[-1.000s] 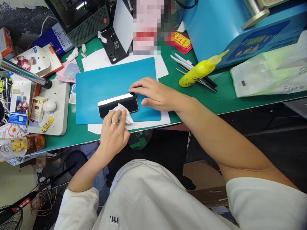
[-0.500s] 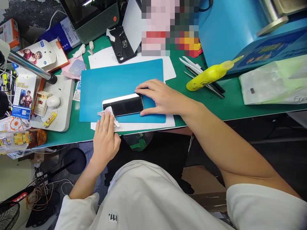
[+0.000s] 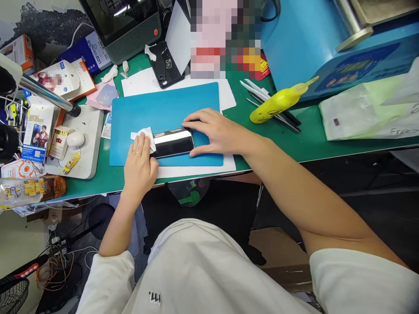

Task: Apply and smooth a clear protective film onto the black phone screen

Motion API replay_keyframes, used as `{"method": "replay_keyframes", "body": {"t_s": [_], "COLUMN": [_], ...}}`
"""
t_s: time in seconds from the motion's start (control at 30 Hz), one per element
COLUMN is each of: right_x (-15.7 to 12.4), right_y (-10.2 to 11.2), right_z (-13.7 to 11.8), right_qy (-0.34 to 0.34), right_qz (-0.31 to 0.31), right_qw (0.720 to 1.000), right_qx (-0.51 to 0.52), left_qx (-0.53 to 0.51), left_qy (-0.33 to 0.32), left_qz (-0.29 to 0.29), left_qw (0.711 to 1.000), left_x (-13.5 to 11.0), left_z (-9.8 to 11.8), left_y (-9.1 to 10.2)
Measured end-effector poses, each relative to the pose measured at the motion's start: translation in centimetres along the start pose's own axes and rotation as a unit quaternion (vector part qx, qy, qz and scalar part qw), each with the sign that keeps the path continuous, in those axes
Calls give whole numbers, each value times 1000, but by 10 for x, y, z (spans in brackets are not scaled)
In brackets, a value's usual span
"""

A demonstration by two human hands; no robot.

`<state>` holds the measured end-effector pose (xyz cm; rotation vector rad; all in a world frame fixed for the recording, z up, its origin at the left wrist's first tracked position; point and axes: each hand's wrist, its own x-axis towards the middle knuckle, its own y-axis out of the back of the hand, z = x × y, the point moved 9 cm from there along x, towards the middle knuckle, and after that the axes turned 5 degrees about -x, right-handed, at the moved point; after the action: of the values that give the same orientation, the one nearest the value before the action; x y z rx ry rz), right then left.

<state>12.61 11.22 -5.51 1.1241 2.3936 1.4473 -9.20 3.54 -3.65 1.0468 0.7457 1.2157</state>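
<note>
A smartphone (image 3: 173, 143) with a black, glossy screen lies face up on a blue mat (image 3: 131, 109). My right hand (image 3: 216, 133) grips its right end, thumb on the near edge and fingers on the far edge. Under the fingertips of my left hand (image 3: 140, 165), which are laid close together, a crumpled white tissue (image 3: 147, 136) is pressed onto the phone's left end. That end is hidden by the tissue and fingers.
White paper (image 3: 229, 96) sticks out from under the mat. Behind it lies a black phone-shaped part (image 3: 166, 65). To the right are a yellow bottle (image 3: 275, 104), several thin tools (image 3: 255, 87) and a plastic packet (image 3: 360, 113). Boxes (image 3: 36, 131) and a lamp arm (image 3: 49, 93) crowd the left.
My left hand and the tissue have moved up across the phone's left end, covering more of the screen. My right hand keeps its grip on the right end. The camera view has shifted slightly.
</note>
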Motion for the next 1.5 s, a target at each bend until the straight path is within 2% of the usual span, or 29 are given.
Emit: {"method": "replay_keyframes", "body": {"t_s": [0.1, 0.3, 0.43, 0.73, 1.07, 1.3, 1.5], "right_x": [0, 1, 1, 1, 2, 1, 1], "right_y": [-1, -1, -1, 1, 1, 1, 0], "right_z": [-1, -1, -1, -2, -2, -3, -2], "right_qy": [3, 3, 2, 2, 3, 1, -11], "right_qz": [0, -1, -2, 5, 1, 0, -6], "right_qw": [1000, 1000, 1000, 1000, 1000, 1000, 1000], "right_qx": [-4, -5, 1, 7, 1, -4, 1], "left_qx": [6, 24, 31, 35, 40, 29, 21], "left_qy": [-1, -3, -12, -21, -24, -30, -38], "left_qz": [11, 22, 17, 20, 14, 21, 19], "left_qw": [1000, 999, 999, 999, 999, 999, 999], "left_x": [-11, -53, -64, -53, -35, -30, -16], "left_z": [1, 4, 5, 11, 22, 24, 16], "left_y": [1, 5, 7, 8, 23, 20, 14]}}
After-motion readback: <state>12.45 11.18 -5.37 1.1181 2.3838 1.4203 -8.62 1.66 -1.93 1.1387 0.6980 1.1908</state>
